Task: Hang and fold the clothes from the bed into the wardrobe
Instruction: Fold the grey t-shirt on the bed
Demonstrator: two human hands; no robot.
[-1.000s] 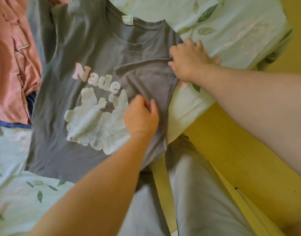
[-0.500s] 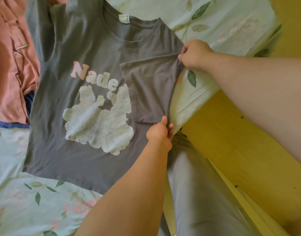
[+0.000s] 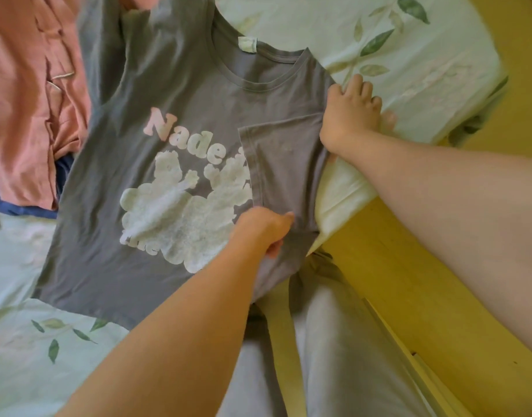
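the grey t-shirt (image 3: pixel 132 236) lies flat on the bed sheet (image 3: pixel 409 55), in the middle of the frame. its print faces up and its neck points to the top of the picture. its sleeve (image 3: pixel 283 164) on the right side of the frame is already turned inward and lies over the chest, partly covering the print.

the right hand (image 3: pixel 349 115) rests at the shoulder, at the upper end of this fold. its fingers are quite straight and spread, pressing on the edge of the shirt and on the sheet beside it. the left hand (image 3: pixel 264 230) is at the lower end of the sleeve, with the fingers curled, and it seems to pinch the side of the shirt there.

in my judgement the step in hand is the folding of this shirt, the first side fold. the far sleeve at the upper left of the frame is not yet folded.

the next move probably calls for bringing the whole right side inward in one straight line from the shoulder to the hem. both hands must move together so that the sleeve does not slip out.

a pink garment (image 3: pixel 24 100) and a blue garment (image 3: pixel 18 206) under it wait at the left edge of the frame. the wardrobe is not visible.
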